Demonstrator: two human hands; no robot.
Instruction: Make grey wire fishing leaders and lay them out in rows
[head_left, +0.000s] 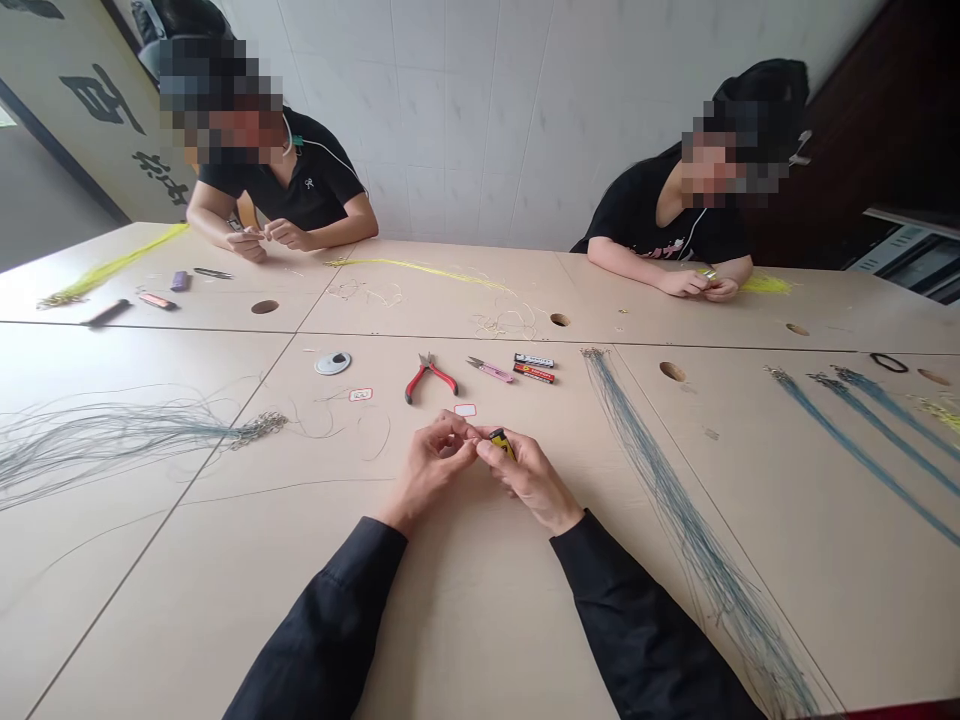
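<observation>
My left hand and my right hand meet fingertip to fingertip just above the light wooden table, both in black sleeves. The right hand is closed around a small yellow and black object, perhaps a lighter. The left hand's fingers pinch something thin at the same spot; I cannot make out what it is. Red-handled pliers lie a little beyond my hands.
Pink snips, two small lighters, a round disc lie ahead. Blue-grey line bundles run at right, grey ones at left. Two people in black work across the table by yellow lines.
</observation>
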